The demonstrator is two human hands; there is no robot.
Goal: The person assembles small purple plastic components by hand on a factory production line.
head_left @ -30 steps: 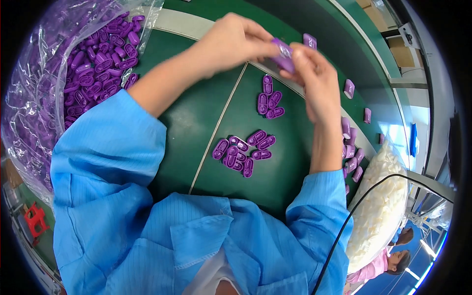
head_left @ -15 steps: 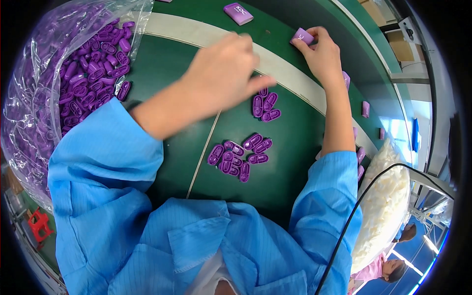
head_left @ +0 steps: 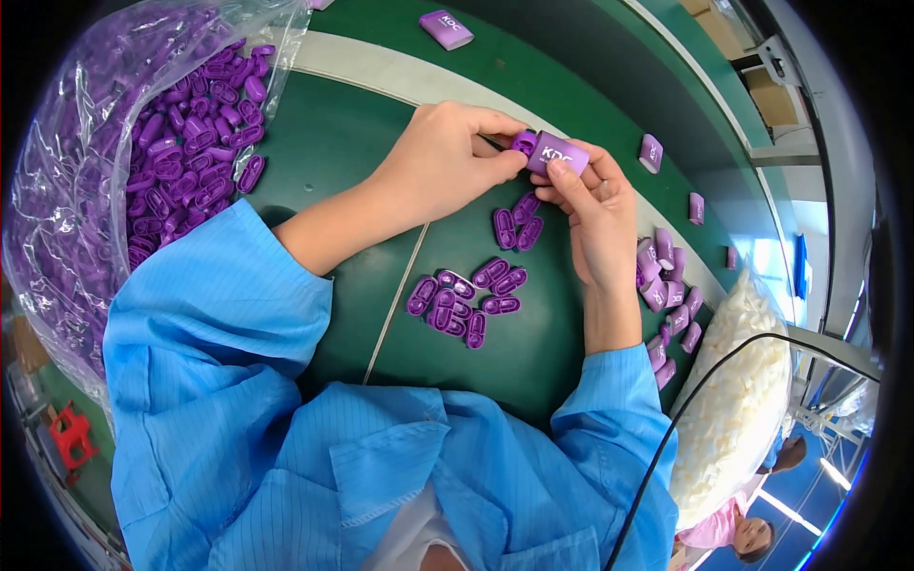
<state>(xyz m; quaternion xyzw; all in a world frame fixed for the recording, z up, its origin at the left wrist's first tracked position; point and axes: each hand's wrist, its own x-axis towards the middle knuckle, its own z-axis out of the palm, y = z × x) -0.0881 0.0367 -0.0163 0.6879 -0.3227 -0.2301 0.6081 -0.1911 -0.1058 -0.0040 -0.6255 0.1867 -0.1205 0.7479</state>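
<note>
My left hand (head_left: 440, 157) pinches a small dark purple oval cap (head_left: 523, 143) between thumb and fingers. The cap meets the left end of a light purple flat casing (head_left: 562, 152), which my right hand (head_left: 602, 214) grips with the thumb on its printed face. Whether the cap sits inside the casing's end I cannot tell. Just below my hands, a few loose purple caps (head_left: 505, 228) lie on the green table (head_left: 371, 190). Nearer to me is a larger loose cluster of the same oval caps (head_left: 444, 311), some overlapping.
A clear plastic bag (head_left: 71, 171) full of purple caps (head_left: 195, 143) stands at left. Beyond a pale strip, several casings lie spaced along a green belt (head_left: 533, 71). More casings (head_left: 666, 285) are heaped at right, beside a bag of cream pieces (head_left: 733, 409) and a black cable (head_left: 657, 457).
My right hand has come back toward me from the belt with the casing. My left hand has moved right to meet it, holding a cap against the casing's end.
</note>
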